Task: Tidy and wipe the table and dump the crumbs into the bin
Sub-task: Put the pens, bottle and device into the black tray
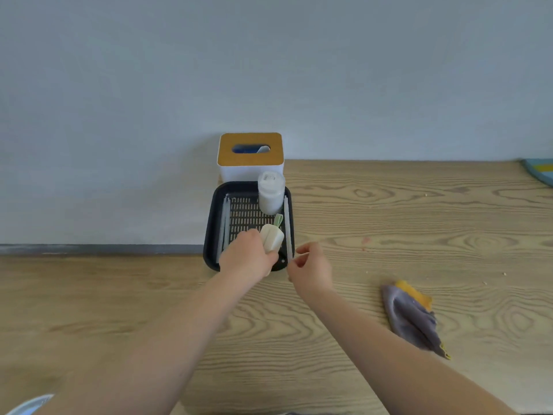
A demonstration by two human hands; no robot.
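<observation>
My left hand [250,254] is curled round a cream brush [271,237], holding it over the near part of the black tray [211,235]; the brush's pale green tab points away from me toward the far end of the tray; my right hand [311,269] sits just beside the tray's near right corner, thumb and forefinger pinched on the near end of a thin clear straw [288,229] that runs along the tray's right side; a few more clear straws lie along the left side, over the slotted grid that lines the tray; a white jar [270,193] stands upright in the tray's far right corner; behind the tray, against the wall, stands a white tissue box [250,158] with a tan lid and an oval slot; all of this rests on the wooden table [419,211]; to my right, well apart from the tray, lies a crumpled grey cloth [410,317] with a yellow side showing at its far end; crumbs [426,194] are scattered thinly across the right of the table, beyond the cloth; a reddish smear [365,241] marks the wood between tray and cloth.
</observation>
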